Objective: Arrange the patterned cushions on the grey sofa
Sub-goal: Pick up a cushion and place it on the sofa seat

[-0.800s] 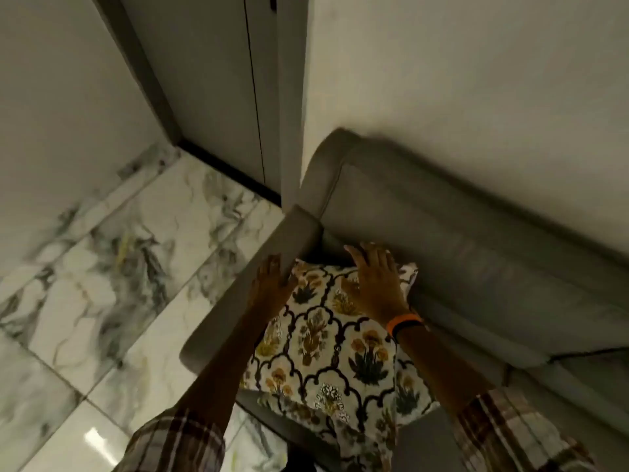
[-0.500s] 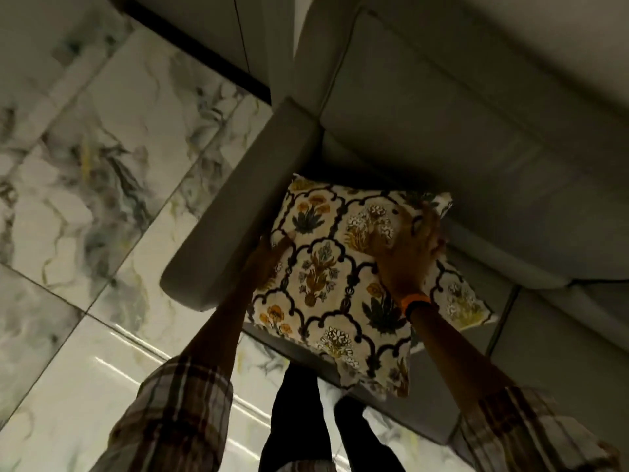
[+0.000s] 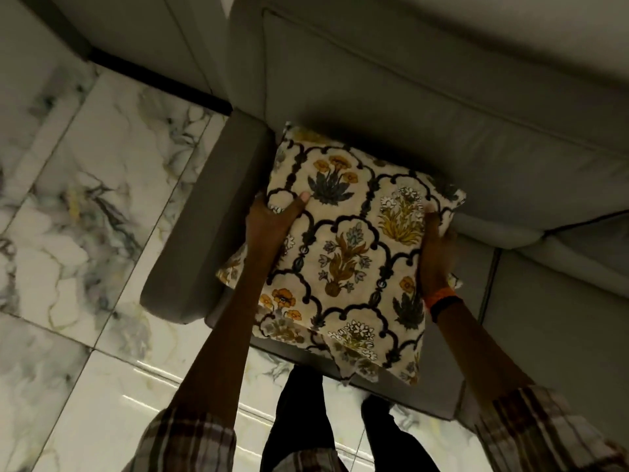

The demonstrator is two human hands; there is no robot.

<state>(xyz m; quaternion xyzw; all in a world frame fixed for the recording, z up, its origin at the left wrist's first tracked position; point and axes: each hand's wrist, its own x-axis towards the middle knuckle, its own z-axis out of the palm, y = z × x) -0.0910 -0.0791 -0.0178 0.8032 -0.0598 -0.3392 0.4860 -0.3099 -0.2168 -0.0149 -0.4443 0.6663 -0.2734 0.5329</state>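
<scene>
A cream cushion point(image 3: 350, 247) with black arches and yellow and blue flowers is held above the left end of the grey sofa point(image 3: 442, 107). My left hand point(image 3: 272, 223) grips its left edge, thumb on the top face. My right hand point(image 3: 437, 253), with an orange and black wristband, grips the right edge. A second cushion point(image 3: 282, 318) with the same pattern lies partly hidden under the first, on the seat beside the armrest point(image 3: 200, 240).
White marble floor tiles point(image 3: 85, 216) lie to the left. A pale wall and door panels with a dark skirting point(image 3: 156, 76) run behind the sofa's left end. More grey seat cushion point(image 3: 558, 318) stretches right. My dark trouser legs point(image 3: 306, 420) stand against the sofa front.
Both hands went from resting flat on the cushion top to gripping its left and right edges. The cushion now sits squarer and higher in view, nearer the backrest.
</scene>
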